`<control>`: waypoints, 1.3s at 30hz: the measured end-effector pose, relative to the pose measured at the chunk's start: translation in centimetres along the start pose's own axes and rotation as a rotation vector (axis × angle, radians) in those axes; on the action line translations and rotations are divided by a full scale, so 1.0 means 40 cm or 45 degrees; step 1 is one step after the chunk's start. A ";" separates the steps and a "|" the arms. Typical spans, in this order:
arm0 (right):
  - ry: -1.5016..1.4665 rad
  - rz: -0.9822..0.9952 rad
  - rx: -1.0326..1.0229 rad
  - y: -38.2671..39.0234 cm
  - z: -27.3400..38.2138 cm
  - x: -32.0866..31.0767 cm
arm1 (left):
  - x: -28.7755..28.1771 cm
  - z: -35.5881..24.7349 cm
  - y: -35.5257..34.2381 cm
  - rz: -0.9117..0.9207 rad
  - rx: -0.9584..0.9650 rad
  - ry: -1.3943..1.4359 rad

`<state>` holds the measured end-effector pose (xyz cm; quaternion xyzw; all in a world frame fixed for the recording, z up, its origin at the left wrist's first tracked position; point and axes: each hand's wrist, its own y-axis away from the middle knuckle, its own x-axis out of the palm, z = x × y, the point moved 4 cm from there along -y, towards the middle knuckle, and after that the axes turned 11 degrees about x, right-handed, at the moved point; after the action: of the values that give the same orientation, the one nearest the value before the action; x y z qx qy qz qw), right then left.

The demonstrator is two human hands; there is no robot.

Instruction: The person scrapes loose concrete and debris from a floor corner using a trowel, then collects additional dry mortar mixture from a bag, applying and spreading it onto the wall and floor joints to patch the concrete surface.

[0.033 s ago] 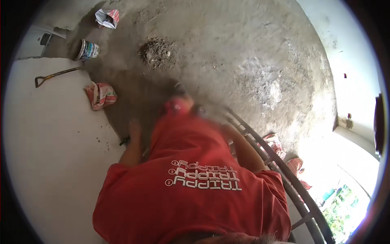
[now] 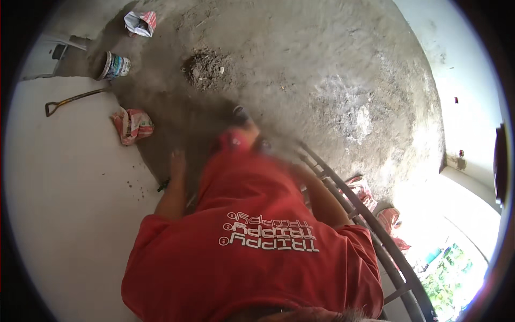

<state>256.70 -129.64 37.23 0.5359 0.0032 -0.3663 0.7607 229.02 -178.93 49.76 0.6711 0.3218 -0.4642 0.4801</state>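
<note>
My left hand [image 2: 177, 160] is lowered beside the edge of a white surface, over a dark patch of floor. Its fingers are blurred, and I cannot make out anything held in them. A small dark green object [image 2: 163, 185] shows beside my left wrist. My right forearm [image 2: 326, 203] runs down alongside a metal ladder-like frame [image 2: 343, 196]. My red shirt and the frame hide the right hand, so its grip does not show. Beyond the shirt's hem my feet [image 2: 241, 114] appear, blurred, on the rough floor.
A red and white sack [image 2: 134, 126] lies by the white surface [image 2: 70, 177]. Farther left are a shovel handle [image 2: 80, 97], a bucket [image 2: 116, 66] and an opened sack [image 2: 140, 23]. A rubble heap [image 2: 206, 70] sits ahead. More red sacks [image 2: 360, 193] lie right of the frame, near a bright opening.
My left hand has shifted very slightly and looks a little sharper. The sacks, bucket and frame keep their places.
</note>
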 end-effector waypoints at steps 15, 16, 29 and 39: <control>-0.463 -0.684 0.646 0.110 0.197 -0.477 | 0.305 -0.942 -0.930 0.319 0.476 0.551; -0.545 -0.643 0.622 0.089 0.194 -0.502 | 0.372 -0.985 -0.950 0.303 0.541 0.559; -0.323 -0.377 0.550 -0.123 -0.023 -0.605 | 1.220 -1.072 -1.326 0.475 0.542 0.606; -0.333 -0.287 0.389 -0.171 -0.035 -0.689 | 1.067 -0.243 -1.370 0.155 -0.443 0.639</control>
<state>233.24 -114.29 42.01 0.5892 -0.0912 -0.5115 0.6188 199.40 -152.17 -7.92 0.6907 0.4640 -0.1924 0.5203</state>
